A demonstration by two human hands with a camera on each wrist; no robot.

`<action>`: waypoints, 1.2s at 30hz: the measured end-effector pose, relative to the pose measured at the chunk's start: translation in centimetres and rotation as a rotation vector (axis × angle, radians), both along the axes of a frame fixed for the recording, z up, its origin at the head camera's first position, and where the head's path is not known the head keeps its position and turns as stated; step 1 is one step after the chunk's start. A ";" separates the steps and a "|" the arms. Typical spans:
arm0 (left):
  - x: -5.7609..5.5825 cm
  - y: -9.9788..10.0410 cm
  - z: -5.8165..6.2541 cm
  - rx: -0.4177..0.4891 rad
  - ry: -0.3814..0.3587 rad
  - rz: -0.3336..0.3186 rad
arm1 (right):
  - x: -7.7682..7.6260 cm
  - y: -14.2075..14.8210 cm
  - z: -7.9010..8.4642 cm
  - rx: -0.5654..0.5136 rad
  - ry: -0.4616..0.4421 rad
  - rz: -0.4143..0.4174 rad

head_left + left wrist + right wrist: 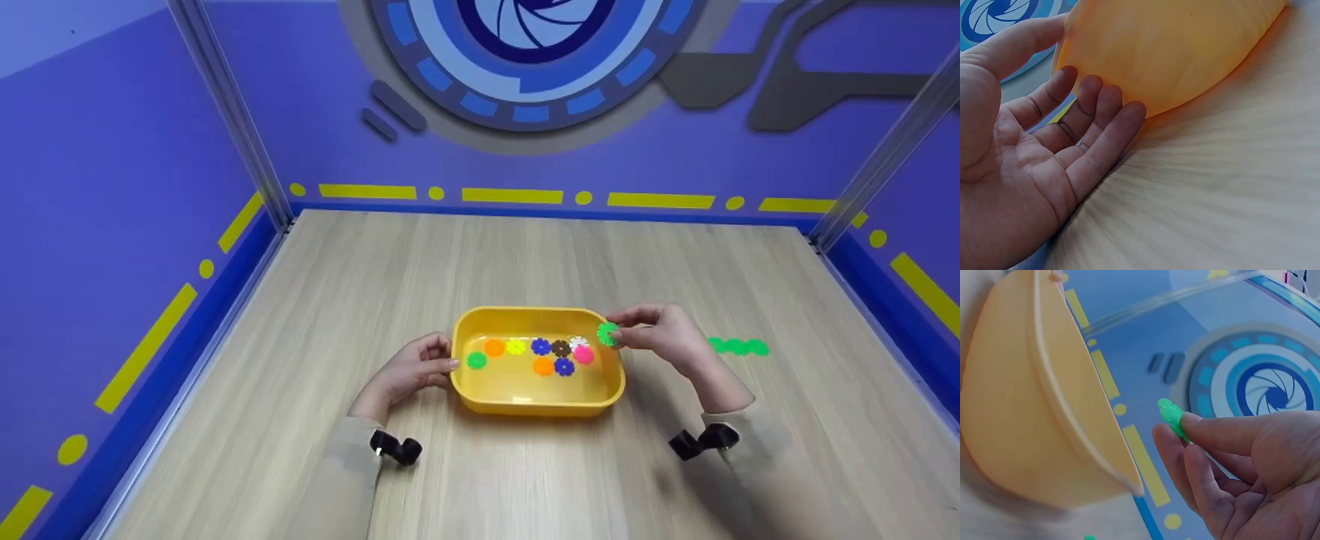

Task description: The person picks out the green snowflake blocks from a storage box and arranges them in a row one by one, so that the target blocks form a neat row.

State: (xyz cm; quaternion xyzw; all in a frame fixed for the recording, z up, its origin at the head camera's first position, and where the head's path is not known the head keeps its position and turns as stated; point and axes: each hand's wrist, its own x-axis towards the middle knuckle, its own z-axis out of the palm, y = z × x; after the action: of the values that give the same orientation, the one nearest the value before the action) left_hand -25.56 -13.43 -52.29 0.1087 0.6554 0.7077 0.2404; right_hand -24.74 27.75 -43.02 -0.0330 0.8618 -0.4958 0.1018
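A yellow plastic basin (536, 409) rests on the table, holding several notched snowflake discs, among them a green disc (477, 361), an orange disc (494, 347) and a pink disc (583, 355). At the basin's left end my left hand (409, 371) grips the wall. In the left wrist view, that thumb (1027, 42) reaches over the rim while the fingers lie against the outside. Above the basin's right end, my right hand (656, 334) pinches a green snowflake disc (1171, 417) between thumb and forefinger. The held disc is tilted and clear of the rim.
To the right of the right hand, a row of joined green discs (740, 346) lies on the wooden table (480, 480), partly hidden by the wrist. Blue-purple panels with yellow marks (512, 196) enclose the table at the back and sides.
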 end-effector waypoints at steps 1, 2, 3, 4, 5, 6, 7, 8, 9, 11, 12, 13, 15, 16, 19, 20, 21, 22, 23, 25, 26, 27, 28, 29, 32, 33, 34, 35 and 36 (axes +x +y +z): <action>0.0 0.0 0.0 0.002 -0.001 0.000 | 0.1 0.4 -0.1 -0.013 0.006 -0.001; 0.0 0.0 0.0 0.002 -0.001 0.001 | 0.1 0.7 -0.1 -0.025 0.012 0.002; 0.0 0.0 -0.1 0.004 -0.002 0.001 | 0.2 1.1 -0.2 -0.038 0.016 0.001; 0.0 0.0 -0.1 0.005 0.000 0.000 | 0.2 1.4 -0.3 -0.048 0.020 0.000; 0.0 0.0 -0.1 0.005 0.000 0.000 | 0.2 1.8 -0.4 -0.057 0.023 -0.002; 0.0 0.0 -0.1 0.006 0.000 0.000 | 0.3 2.1 -0.5 -0.065 0.025 -0.005; 0.0 0.0 -0.1 0.005 0.000 0.001 | 0.3 2.5 -0.6 -0.076 0.026 -0.008; 0.0 0.0 -0.1 0.005 0.001 0.002 | 0.3 2.8 -0.7 -0.084 0.026 -0.012; 0.0 0.1 -0.1 0.004 0.002 0.001 | 0.3 3.2 -0.7 -0.095 0.026 -0.016; 0.0 0.0 -0.1 0.005 0.001 0.002 | 0.4 3.8 -0.9 -0.114 0.028 -0.024; 0.0 0.0 -0.1 0.005 0.001 0.002 | 0.5 4.1 -0.9 -0.120 0.029 -0.026; 0.0 0.0 -0.1 0.005 0.001 0.002 | 0.5 4.4 -1.0 -0.125 0.032 -0.029; 0.0 0.0 -0.1 0.007 0.003 0.000 | 0.6 4.9 -1.0 -0.123 0.040 -0.041; 0.0 0.0 -0.1 0.010 0.002 0.000 | 0.7 5.2 -1.0 -0.119 0.044 -0.048; 0.0 -0.1 0.0 0.017 0.007 -0.007 | 0.9 6.0 -1.0 -0.130 0.051 -0.065; 0.0 -0.1 0.0 0.019 0.007 -0.009 | 1.0 6.3 -0.9 -0.138 0.053 -0.071; 0.0 -0.1 0.0 0.021 0.008 -0.011 | 1.0 6.6 -0.9 -0.150 0.054 -0.074; 0.0 -0.1 0.0 0.023 0.008 -0.012 | 1.1 6.8 -0.9 -0.156 0.057 -0.078; 0.1 -0.1 0.0 0.025 0.007 -0.014 | 1.1 7.1 -1.0 -0.161 0.058 -0.080; 0.1 -0.1 0.0 0.024 0.005 -0.013 | 1.1 7.7 -1.0 -0.167 0.056 -0.092; 0.1 -0.1 0.0 0.021 0.004 -0.011 | 1.1 8.0 -1.0 -0.168 0.053 -0.097; 0.1 -0.1 0.0 0.018 0.004 -0.010 | 1.1 8.4 -1.0 -0.169 0.050 -0.103; 0.1 -0.1 0.0 0.014 0.004 -0.008 | 1.1 8.7 -1.0 -0.167 0.046 -0.110; 0.0 -0.1 -0.1 0.010 0.005 -0.007 | 1.1 9.0 -1.1 -0.171 0.040 -0.117; 0.0 -0.1 -0.2 0.002 0.011 -0.006 | 1.0 9.9 -1.3 -0.186 0.028 -0.143; 0.0 -0.1 -0.2 0.001 0.013 -0.006 | 1.0 10.2 -1.3 -0.194 0.026 -0.152; 0.0 -0.1 -0.2 0.001 0.015 -0.007 | 0.9 10.5 -1.4 -0.200 0.023 -0.158; -0.1 -0.1 -0.2 0.002 0.017 -0.008 | 0.9 10.8 -1.5 -0.207 0.020 -0.165; -0.1 -0.1 -0.3 0.003 0.018 -0.009 | 0.9 11.1 -1.6 -0.215 0.018 -0.170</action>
State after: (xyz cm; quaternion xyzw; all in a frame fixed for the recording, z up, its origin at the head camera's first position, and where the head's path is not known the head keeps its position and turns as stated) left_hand -25.63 -13.55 -52.55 0.1183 0.6560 0.7066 0.2377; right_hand -23.84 38.85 -44.62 0.0249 0.8044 -0.5916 0.0476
